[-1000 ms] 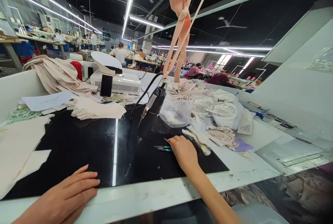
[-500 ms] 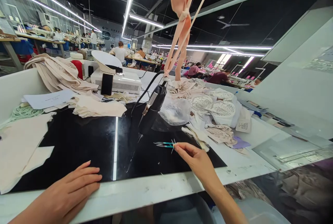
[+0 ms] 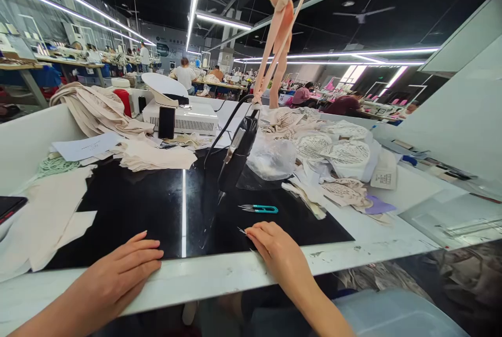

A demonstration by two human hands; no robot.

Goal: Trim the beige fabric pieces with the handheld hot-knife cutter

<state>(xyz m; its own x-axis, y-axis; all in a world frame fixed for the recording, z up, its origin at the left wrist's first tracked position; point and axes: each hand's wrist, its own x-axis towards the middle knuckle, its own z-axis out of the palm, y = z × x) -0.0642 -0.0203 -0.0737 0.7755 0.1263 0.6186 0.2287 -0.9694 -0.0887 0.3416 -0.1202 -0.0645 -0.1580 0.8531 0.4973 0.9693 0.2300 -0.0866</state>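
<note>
My left hand [image 3: 117, 271] lies flat, fingers stretched out, on the black board [image 3: 149, 222] and the white table edge. My right hand [image 3: 274, 248] rests low over the board's front edge, thumb and fingers pinched together. Thin white thread scraps [image 3: 242, 231] stick out from its fingertips; their exact kind is hard to make out. Just beyond that hand lie teal thread snips [image 3: 259, 209], untouched, blades pointing left. A black handheld tool with a pointed metal tip [image 3: 239, 154] hangs over the board from peach fabric straps [image 3: 274, 39].
Cream fabric pieces [image 3: 157, 155] lie at the board's back and left. Lace cups [image 3: 347, 154] and a clear plastic bag [image 3: 272, 159] are piled at the right. Behind stand a white box machine [image 3: 196, 120] and a phone [image 3: 167, 123]. Several people work at distant tables.
My right hand has moved from the snips' handle end toward me and left, the white scraps still at its fingertips. The left hand stays flat. The view has shifted slightly.
</note>
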